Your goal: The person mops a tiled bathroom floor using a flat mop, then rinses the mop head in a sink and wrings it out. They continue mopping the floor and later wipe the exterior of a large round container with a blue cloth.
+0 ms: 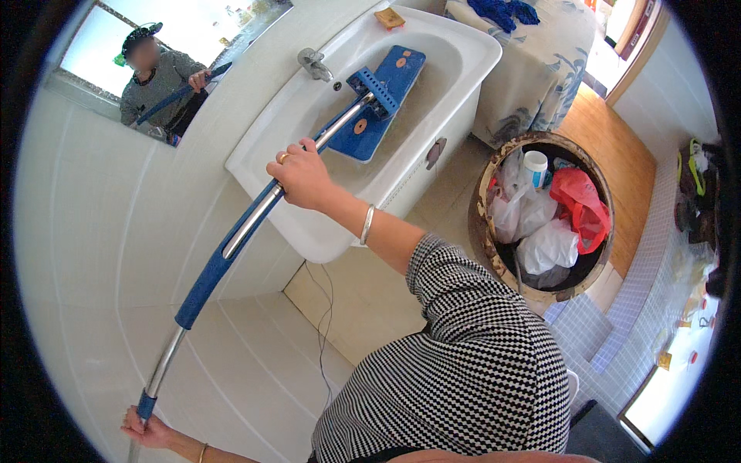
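A mop with a metal and blue handle [200,289] runs from the lower left up into a white basin [341,246]. High on the shaft, my right hand [302,176] is closed around it, with a silver bangle on the wrist. My left hand [146,428] grips the far end at the lower left edge. Inside the basin, a slotted blue plastic bracket [373,92] sits on the shaft, over a flat blue mop plate [362,133] that lies tilted across the basin floor. Whether the plate is joined to the bracket cannot be told.
A metal faucet [315,63] stands on the basin's rim beside a yellow soap dish [389,19]. To the right is a large round bin [483,226] with plastic bags and a white tub. Cables [327,324] hang below the basin. A mirror and a cloth-covered object are behind.
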Demonstrator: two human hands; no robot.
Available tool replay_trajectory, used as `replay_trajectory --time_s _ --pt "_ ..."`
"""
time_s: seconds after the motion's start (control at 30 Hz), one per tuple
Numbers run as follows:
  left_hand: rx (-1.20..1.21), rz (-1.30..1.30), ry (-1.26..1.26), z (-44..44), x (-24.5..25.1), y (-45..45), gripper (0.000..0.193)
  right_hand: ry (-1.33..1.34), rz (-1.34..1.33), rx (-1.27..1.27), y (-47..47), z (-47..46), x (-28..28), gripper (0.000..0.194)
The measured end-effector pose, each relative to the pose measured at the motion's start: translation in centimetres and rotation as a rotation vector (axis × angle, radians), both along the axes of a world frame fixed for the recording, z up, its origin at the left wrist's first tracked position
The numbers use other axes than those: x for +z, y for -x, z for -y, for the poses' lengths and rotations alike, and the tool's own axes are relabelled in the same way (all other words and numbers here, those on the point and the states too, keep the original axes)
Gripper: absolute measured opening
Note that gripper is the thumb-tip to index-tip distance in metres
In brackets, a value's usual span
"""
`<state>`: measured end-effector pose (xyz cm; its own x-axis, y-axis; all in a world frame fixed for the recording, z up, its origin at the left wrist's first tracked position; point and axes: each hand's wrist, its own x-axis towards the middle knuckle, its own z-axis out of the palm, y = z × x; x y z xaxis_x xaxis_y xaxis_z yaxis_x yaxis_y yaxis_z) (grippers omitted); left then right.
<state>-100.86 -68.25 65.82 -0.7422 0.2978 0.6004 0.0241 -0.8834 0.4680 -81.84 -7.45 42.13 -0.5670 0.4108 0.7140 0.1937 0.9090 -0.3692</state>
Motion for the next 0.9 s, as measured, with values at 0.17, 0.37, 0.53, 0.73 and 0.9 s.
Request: replay_trajectory --time_s 0.17,0.37,0.53,0.73,0.9 --pt "0.297 0.351 0.078 0.5 -5.8 -0.7 0.041 0.061 0.343 0.042 -0.9 0.9 0.1 0.019" --pt "0.004 0.154 0.011 2.8 -6.9 -1.8 0.041 -0.047 0.114 0.028 -0.1 0.9 0.5 0.014" --pt "0.191 0.314 0.059 2.4 -9.4 -1.8 0.041 0.064 0.445 0.036 -0.6 1.1 -0.3 0.02" --pt "0.127 0.173 0.054 2.8 -8.3 -1.5 0.041 -0.027 0.196 0.011 -0.2 0.9 -0.3 0.022" --pt "-0.007 0.309 -0.022 1.7 -9.1 -2.7 0.041 0.006 0.119 -0.01 -0.8 1.1 -1.1 0.018"
